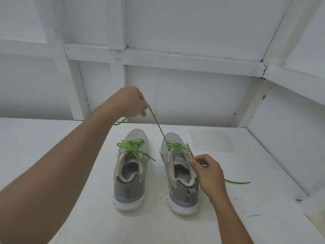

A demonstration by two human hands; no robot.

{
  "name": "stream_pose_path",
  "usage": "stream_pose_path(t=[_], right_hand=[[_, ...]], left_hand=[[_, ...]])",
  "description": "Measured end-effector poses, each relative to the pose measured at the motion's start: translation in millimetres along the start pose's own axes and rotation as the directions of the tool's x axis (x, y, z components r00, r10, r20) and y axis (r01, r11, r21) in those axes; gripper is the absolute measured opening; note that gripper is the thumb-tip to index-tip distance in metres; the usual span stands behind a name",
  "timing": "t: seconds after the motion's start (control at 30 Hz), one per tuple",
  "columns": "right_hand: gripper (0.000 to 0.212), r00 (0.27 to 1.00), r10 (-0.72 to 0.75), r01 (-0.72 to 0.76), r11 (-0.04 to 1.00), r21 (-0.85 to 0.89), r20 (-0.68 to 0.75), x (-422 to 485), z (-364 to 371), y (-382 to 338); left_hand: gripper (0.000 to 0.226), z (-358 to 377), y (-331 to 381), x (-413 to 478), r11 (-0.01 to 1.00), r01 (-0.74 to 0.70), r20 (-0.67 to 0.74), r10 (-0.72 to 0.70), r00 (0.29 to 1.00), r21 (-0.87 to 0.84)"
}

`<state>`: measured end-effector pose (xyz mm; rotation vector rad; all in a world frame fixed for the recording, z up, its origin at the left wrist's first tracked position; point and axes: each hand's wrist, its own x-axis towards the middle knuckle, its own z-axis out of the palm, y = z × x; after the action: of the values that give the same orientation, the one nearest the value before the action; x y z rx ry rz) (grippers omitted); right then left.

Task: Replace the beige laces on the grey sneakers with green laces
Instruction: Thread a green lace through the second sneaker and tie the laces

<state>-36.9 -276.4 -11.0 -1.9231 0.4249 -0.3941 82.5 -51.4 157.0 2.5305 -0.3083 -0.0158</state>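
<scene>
Two grey sneakers stand side by side on the white worktop (52, 138), heels toward the viewer, both threaded in green; no beige lace is visible. On the left sneaker (131, 175) the left lace (133, 148) lies bunched over the tongue. The left hand (130, 103), raised beyond the toes, pinches one strand of the right lace (158, 125), which runs taut up from the eyelets of the right sneaker (181, 175). The right hand (207, 171), fingers curled at the collar, appears to pinch the other strand; its tail (237, 182) trails across the worktop. Judged stage: tightening before the knot. Risks: a pull stronger than the right hand's hold could tip the sneaker or run the lace through, leaving uneven ends.
</scene>
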Motion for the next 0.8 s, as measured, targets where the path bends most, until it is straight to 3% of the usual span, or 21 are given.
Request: stream_pose_path(t=[0.33, 0.5, 0.7, 0.8], right_hand=[[0.012, 1.000, 0.007, -0.007, 1.000, 0.003, 0.002, 0, 1, 1], [0.011, 1.000, 0.004, -0.004, 1.000, -0.010, 0.003, -1, 0, -1], [0.011, 0.999, 0.012, -0.007, 0.993, -0.121, 0.043, 7, -2, -13], [0.018, 0.997, 0.014, 0.000, 0.984, -0.180, 0.075, 11, -1, -16]], left_hand=[[0.019, -4, 5, 1, 0.999, -0.031, -0.058, 0.028, 0.998, -0.045], [0.046, -4, 15, -3, 0.998, 0.023, 0.021, -0.022, 1.000, -0.056], [0.022, 20, 27, -11, 0.973, -0.123, 0.060, 0.137, 0.989, -0.196], [0.024, 50, 30, -11, 0.959, -0.171, 0.101, 0.197, 0.975, -0.225]])
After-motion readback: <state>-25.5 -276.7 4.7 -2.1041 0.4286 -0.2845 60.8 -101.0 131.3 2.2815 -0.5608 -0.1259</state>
